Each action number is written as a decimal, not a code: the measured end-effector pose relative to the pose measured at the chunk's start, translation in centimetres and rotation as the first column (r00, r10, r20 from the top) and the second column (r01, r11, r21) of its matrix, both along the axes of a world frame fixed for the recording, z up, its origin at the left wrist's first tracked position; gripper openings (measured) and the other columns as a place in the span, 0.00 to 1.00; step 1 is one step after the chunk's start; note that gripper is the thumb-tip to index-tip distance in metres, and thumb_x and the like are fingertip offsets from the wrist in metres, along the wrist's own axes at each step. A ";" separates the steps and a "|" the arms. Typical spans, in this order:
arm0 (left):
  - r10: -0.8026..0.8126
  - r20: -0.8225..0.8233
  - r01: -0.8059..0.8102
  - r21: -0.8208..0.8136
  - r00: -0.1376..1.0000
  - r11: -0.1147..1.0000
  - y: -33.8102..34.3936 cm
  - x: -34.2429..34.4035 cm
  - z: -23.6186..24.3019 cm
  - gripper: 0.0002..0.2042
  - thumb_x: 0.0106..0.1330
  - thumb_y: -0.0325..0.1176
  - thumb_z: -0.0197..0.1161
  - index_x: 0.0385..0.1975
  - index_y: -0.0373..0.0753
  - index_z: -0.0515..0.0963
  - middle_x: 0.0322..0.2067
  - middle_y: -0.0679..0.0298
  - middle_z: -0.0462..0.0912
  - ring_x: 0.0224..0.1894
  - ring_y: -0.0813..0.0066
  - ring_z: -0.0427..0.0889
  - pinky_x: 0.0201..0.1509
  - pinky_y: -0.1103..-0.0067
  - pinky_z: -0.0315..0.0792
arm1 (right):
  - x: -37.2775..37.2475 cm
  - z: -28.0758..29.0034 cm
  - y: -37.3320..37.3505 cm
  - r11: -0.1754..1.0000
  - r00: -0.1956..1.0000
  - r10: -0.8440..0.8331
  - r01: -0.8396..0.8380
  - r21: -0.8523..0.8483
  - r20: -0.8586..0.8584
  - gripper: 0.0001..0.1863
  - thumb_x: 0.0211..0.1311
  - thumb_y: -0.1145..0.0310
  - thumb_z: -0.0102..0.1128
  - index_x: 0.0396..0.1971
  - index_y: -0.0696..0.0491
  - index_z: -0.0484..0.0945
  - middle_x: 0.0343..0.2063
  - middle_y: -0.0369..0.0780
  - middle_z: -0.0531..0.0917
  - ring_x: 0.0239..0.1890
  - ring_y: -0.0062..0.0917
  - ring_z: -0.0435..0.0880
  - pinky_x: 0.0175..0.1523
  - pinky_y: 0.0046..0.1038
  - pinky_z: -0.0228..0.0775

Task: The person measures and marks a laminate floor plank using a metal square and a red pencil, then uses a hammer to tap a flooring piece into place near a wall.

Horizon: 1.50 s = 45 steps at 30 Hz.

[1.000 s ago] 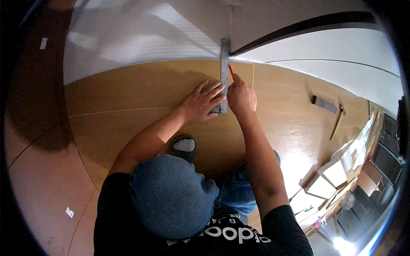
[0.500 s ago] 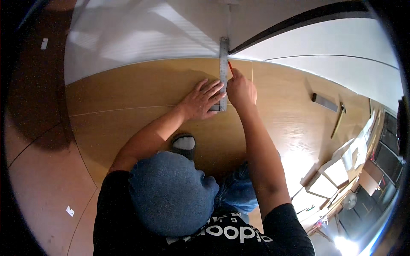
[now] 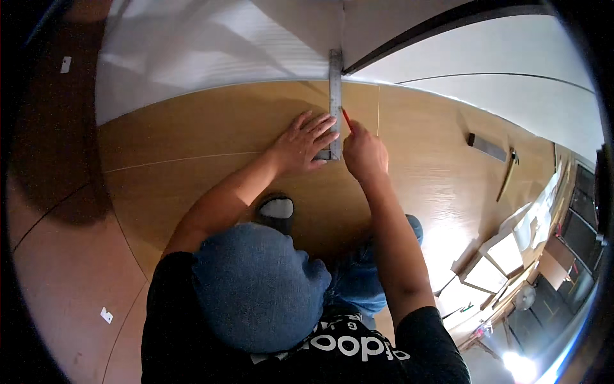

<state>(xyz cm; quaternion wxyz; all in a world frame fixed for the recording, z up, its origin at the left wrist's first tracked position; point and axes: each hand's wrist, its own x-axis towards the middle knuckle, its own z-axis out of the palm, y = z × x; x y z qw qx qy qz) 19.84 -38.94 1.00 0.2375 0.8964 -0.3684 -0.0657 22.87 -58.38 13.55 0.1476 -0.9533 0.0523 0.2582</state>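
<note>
My left hand [image 3: 302, 144] lies flat with its fingers spread, fingertips on a metal square [image 3: 335, 89] and pressing it to a wood-grain board [image 3: 211, 134]. The square's long blade points away from me and reaches past the board's far edge onto a white panel; its short arm is partly under my hand. In my closed right hand [image 3: 366, 153] is a red pencil [image 3: 347, 120], its tip at the right side of the blade. Thin pale lines run across the board on both sides of the square.
A white panel [image 3: 211, 51] adjoins the board's far edge, and a dark strip [image 3: 435, 29] runs over it. To the right lie a grey block-like tool [image 3: 487, 147] and a hammer-like tool [image 3: 507, 176]. Farther right are white boxes [image 3: 483, 278] and a bright lamp [image 3: 519, 366].
My right hand has drawn the pencil tip toward me along the blade, away from the board's far edge. My left hand and the square stay in place. The view has shifted slightly.
</note>
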 end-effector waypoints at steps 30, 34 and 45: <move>0.666 0.052 -0.638 0.350 0.744 0.686 25.4 4.6 3.4 0.38 0.56 0.59 0.75 0.60 0.37 0.78 0.63 0.49 0.76 0.68 0.47 0.72 0.70 0.52 0.68 | -6.2 -14.1 -11.2 0.684 0.769 -0.634 0.510 0.522 0.079 0.27 0.80 0.52 0.53 0.56 0.65 0.73 0.46 0.48 0.83 0.42 0.35 0.86 0.53 0.36 0.81; 0.626 0.019 -0.587 0.367 0.780 0.721 27.2 5.2 3.0 0.39 0.51 0.61 0.78 0.52 0.34 0.80 0.59 0.50 0.79 0.64 0.48 0.75 0.68 0.57 0.71 | -4.2 -15.3 -9.4 0.722 0.851 -0.525 0.448 0.527 -0.005 0.27 0.79 0.52 0.53 0.54 0.66 0.74 0.48 0.49 0.83 0.46 0.38 0.85 0.54 0.42 0.80; 0.617 -0.138 -0.487 0.493 0.775 0.721 25.4 8.8 4.5 0.44 0.57 0.73 0.67 0.56 0.33 0.83 0.56 0.46 0.84 0.61 0.47 0.81 0.65 0.57 0.75 | -3.0 -10.3 -11.6 0.347 0.672 -0.689 0.635 0.690 -0.272 0.17 0.71 0.50 0.64 0.37 0.48 0.71 0.26 0.33 0.77 0.22 0.20 0.71 0.24 0.26 0.58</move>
